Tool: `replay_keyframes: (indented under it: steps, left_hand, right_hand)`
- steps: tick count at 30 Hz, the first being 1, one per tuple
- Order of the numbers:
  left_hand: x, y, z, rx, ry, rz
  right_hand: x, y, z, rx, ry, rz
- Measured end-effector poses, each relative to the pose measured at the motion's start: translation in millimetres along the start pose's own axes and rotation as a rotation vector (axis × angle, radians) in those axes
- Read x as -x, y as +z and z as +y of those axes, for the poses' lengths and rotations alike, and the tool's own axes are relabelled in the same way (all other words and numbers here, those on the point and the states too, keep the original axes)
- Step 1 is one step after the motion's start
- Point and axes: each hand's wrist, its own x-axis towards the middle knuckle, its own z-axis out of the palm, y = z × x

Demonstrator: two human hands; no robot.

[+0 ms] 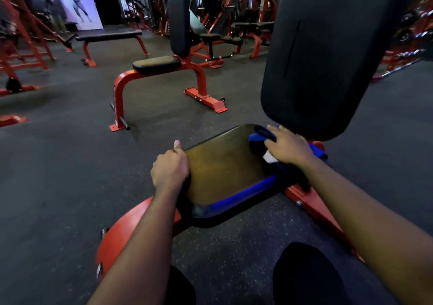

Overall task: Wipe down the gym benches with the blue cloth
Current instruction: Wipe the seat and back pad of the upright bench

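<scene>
Right in front of me is a bench seat pad [218, 171], dark with a worn brownish top, on a red frame [311, 201]. Its tall black back pad [328, 51] rises at the right. My left hand [169, 168] grips the seat's left edge, thumb up along the rim. My right hand [287, 146] lies flat, fingers spread, pressing the blue cloth [256, 140] onto the seat's far right corner, near the base of the back pad. A white tag shows at the cloth under my palm.
A second upright bench [159, 64] with a red frame stands ahead on the dark rubber floor [58, 164]. A flat bench [109, 35] is farther back left. Red machines and racks line the back and sides. My knees [304, 274] are at the bottom.
</scene>
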Motion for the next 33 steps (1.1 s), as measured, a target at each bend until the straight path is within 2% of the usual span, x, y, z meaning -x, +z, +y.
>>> replay_keyframes:
  steps: [4, 10, 14, 18, 22, 26, 29, 31, 33]
  left_hand:
    - [0, -1, 0, 0.010, 0.002, -0.010]
    - [-3, -1, -3, -0.006, 0.027, -0.021]
    - [-8, 3, 0, -0.027, 0.044, 0.006]
    - [-12, 7, 1, -0.050, 0.059, 0.015]
    - [-13, 8, 0, -0.036, 0.056, 0.020]
    - [-12, 7, -1, 0.014, 0.030, 0.025]
    - [-11, 5, -4, 0.067, 0.017, 0.035]
    - [-8, 3, -5, 0.089, 0.020, 0.038]
    - [-5, 1, -5, 0.093, 0.033, 0.026]
  right_hand:
    - [-14, -2, -5, -0.011, 0.064, -0.019]
    - [48, 16, 15, -0.081, 0.065, 0.125]
    - [10, 6, 7, 0.043, -0.009, 0.019]
    - [-59, 9, -33, 0.079, -0.067, -0.126]
    - [-89, 18, -74, 0.091, -0.072, -0.150]
    - [-47, 30, -97, 0.029, -0.273, -0.212]
    - [16, 29, -86, -0.031, -0.389, -0.187]
    - [55, 27, -64, -0.045, -0.384, -0.120]
    - [79, 24, -41, -0.069, -0.304, -0.034]
